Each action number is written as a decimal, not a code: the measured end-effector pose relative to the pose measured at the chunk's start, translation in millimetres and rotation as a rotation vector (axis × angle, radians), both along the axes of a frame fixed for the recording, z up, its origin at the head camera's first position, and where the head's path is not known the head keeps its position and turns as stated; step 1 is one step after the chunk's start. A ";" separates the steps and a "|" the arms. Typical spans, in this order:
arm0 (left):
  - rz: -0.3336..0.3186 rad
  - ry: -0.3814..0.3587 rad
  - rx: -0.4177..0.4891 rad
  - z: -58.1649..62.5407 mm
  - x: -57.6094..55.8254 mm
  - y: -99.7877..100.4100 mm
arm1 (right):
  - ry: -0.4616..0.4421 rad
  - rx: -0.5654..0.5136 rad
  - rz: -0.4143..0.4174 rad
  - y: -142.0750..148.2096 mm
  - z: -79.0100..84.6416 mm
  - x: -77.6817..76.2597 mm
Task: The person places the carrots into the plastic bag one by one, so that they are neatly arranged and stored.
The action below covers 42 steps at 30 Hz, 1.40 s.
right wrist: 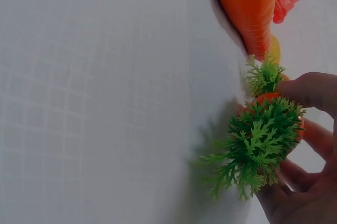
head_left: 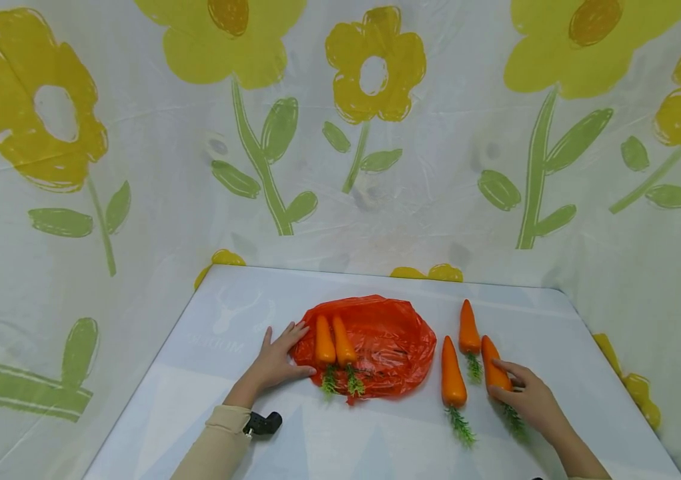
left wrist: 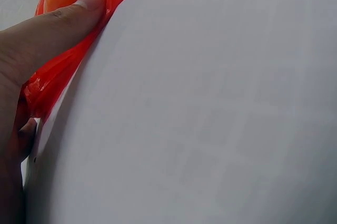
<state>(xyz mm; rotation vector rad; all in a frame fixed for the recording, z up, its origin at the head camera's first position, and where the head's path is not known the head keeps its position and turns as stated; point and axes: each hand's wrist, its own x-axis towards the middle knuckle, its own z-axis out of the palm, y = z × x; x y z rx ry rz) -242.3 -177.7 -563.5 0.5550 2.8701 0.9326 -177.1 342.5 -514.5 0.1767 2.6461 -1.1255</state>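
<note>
A red plastic bag (head_left: pixel 388 350) lies spread on the table, with two orange carrots (head_left: pixel 324 343) side by side on its left part, green tops toward me. My left hand (head_left: pixel 274 363) rests at the bag's left edge, fingers spread and straight. In the left wrist view its thumb (left wrist: pixel 63 23) touches the red plastic beside a carrot. To the right of the bag, my right hand (head_left: pixel 529 397) holds the rightmost carrot (head_left: pixel 491 360) between thumb and fingers. That carrot's leafy green top (right wrist: pixel 258 139) faces the right wrist camera. Two more carrots lie close by, a nearer one (head_left: pixel 453 373) and a farther one (head_left: pixel 469 330).
The white table (head_left: pixel 316 447) carries faint printed shapes, and its back edge meets a hanging cloth (head_left: pixel 436 200) with yellow flowers. This cloth also rises at both sides. A black device (head_left: pixel 264 423) is strapped at the left wrist, over a beige sleeve (head_left: pixel 220 443).
</note>
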 end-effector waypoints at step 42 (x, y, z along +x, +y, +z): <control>0.002 -0.014 -0.006 -1.0 -2.1 0.4 | 0.065 0.022 -0.096 2.7 -10.6 3.0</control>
